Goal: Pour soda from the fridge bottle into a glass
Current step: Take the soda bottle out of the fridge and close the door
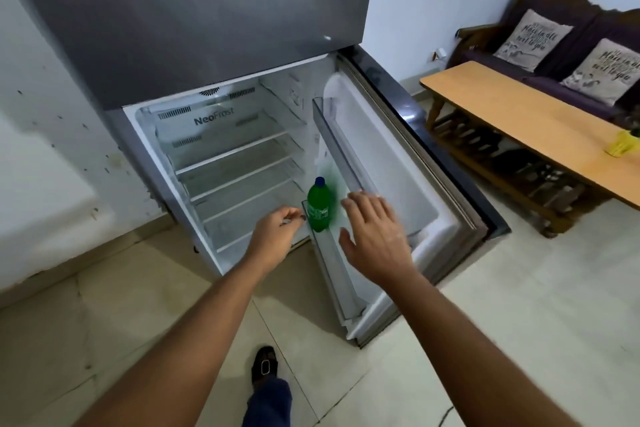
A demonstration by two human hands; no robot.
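Note:
A green soda bottle (320,205) with a blue cap stands upright in the lower rack of the open fridge door (391,184). My left hand (277,232) hovers just left of the bottle, its fingers curled loosely with nothing in them. My right hand (372,236) is spread open just right of the bottle, over the door rack. Neither hand touches the bottle. A yellow-green glass (621,144) stands on the wooden table (519,114) far to the right.
The fridge (235,156) compartment has bare shelves. Its upper door (180,10) is closed above. A sofa with two cushions (568,45) stands behind the table. Pale tiled floor (485,288) surrounds me, and my foot (265,364) is below.

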